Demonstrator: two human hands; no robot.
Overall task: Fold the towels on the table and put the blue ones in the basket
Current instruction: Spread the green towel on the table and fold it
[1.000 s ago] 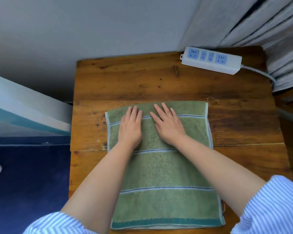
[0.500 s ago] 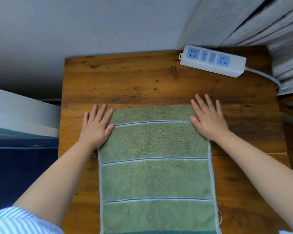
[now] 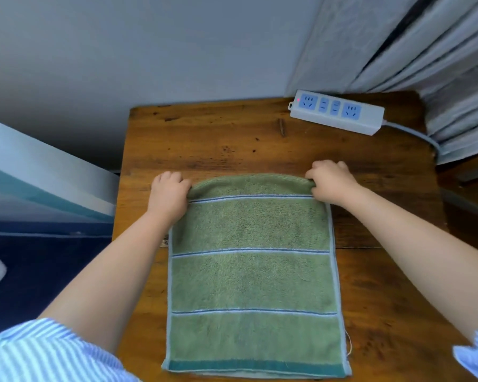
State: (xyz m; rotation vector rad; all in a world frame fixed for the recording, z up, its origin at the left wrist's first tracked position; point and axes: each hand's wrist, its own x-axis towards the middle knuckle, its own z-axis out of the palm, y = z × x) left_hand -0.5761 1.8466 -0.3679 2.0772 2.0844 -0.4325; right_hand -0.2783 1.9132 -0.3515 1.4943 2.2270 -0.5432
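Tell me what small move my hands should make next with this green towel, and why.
Probably lift the far edge and bring it toward you onto the near edge. Your left hand and right hand each grip a far corner of the green towel, the far edge is bunched up off the table, and the rest lies flat, so a fold in half looks set up.

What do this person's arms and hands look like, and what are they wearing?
Both forearms are bare. The left hand and right hand show no gloves, rings or watch. Each arm has a blue-and-white striped sleeve pushed up past the elbow.
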